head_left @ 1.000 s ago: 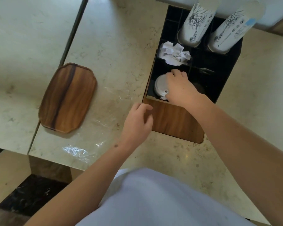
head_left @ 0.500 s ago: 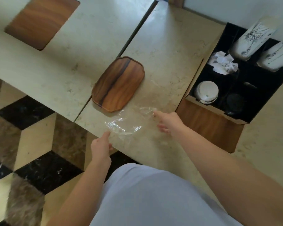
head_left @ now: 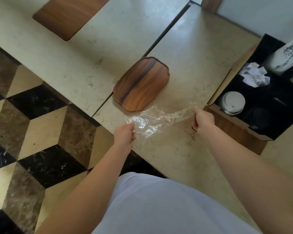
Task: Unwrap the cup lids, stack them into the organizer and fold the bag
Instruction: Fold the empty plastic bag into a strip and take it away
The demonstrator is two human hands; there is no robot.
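A clear plastic bag [head_left: 159, 118] is stretched flat just above the marble counter [head_left: 189, 68] near its front edge. My left hand [head_left: 124, 135] pinches the bag's left end and my right hand [head_left: 202, 119] pinches its right end. A stack of white cup lids [head_left: 233, 103] sits in the front left compartment of the black organizer [head_left: 216, 97] at the right, whose front wall is wood. Dark lids [head_left: 259, 117] lie in the compartment beside them.
A wooden tray [head_left: 141, 84] lies on the counter just behind the bag. A second wooden tray [head_left: 69, 14] sits on the neighbouring table at the top left. White crumpled packets [head_left: 254, 76] and printed paper cups [head_left: 287, 58] fill the organizer's rear compartments. Patterned floor lies at the left.
My right hand left the lids in the organizer and came to the bag. Both hands took hold of the bag's ends and pulled it out flat. The view swung left.
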